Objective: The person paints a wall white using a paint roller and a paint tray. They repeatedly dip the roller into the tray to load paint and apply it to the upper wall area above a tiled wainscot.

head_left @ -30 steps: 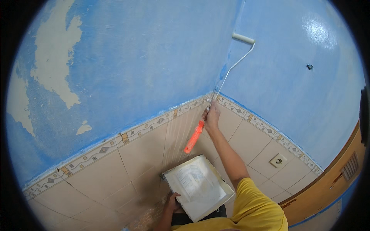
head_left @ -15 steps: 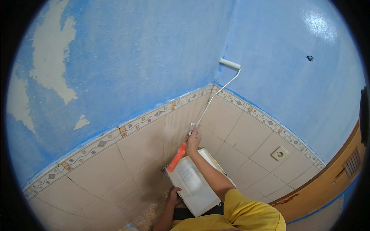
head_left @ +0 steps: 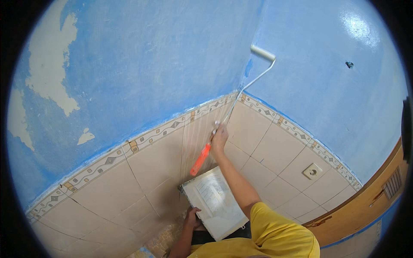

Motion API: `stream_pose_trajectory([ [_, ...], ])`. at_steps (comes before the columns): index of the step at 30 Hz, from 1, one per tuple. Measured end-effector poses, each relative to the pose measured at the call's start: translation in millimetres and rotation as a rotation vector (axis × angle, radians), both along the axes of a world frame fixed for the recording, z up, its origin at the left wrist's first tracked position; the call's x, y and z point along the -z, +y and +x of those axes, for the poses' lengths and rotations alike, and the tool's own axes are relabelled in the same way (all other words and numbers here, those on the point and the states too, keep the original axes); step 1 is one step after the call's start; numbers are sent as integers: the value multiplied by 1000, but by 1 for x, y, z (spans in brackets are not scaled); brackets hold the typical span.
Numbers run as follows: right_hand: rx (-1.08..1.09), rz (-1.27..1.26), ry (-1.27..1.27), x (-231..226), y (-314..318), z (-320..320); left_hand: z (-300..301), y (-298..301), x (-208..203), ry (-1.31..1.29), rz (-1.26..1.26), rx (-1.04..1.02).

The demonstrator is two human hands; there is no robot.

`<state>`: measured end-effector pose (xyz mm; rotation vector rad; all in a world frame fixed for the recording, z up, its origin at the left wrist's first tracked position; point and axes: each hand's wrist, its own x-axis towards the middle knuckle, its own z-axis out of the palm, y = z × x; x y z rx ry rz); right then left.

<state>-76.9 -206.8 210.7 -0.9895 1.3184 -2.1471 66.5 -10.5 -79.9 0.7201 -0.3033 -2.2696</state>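
My right hand (head_left: 219, 138) is closed round a paint roller (head_left: 200, 160) near the top of its orange handle. The thin bent metal rod rises to a white roller sleeve (head_left: 263, 52), which lies against the blue right wall (head_left: 309, 77) close to the corner. My left hand (head_left: 193, 217) grips the left edge of a white paint tray (head_left: 230, 219), holding it tilted low in front of me. Whitish paint coats the inside of the tray. The left fingers are partly hidden by the tray's edge.
The blue left wall (head_left: 163, 60) has bare pale patches (head_left: 48, 64). Beige tiles with a patterned border (head_left: 159, 131) cover the lower walls. A socket (head_left: 312, 171) sits in the right tiles, a small hole with wires (head_left: 349, 64) above. A wooden door (head_left: 361, 202) stands at the right.
The roller has moved up the right wall, with my right hand rising along with it. The tray in my left hand stays in nearly the same place.
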Motion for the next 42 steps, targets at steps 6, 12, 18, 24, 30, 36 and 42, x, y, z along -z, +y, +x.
stream_pose_trajectory([
  [6,14,148,-88,85,37,28,1,3,-28,30,59,27],
  [12,14,115,-252,61,51,50,3,-5,9,38,87,47],
  [18,-25,-54,-161,4,38,48,3,-5,15,7,3,-6],
  [24,-15,60,-228,9,42,44,3,-6,23,41,78,-4],
  [30,82,191,-189,70,64,45,6,-2,24,-4,23,-24],
  [36,-20,59,-320,34,52,51,4,0,2,26,73,-27],
  [42,-21,46,-351,27,54,72,8,0,-14,-50,93,21],
])
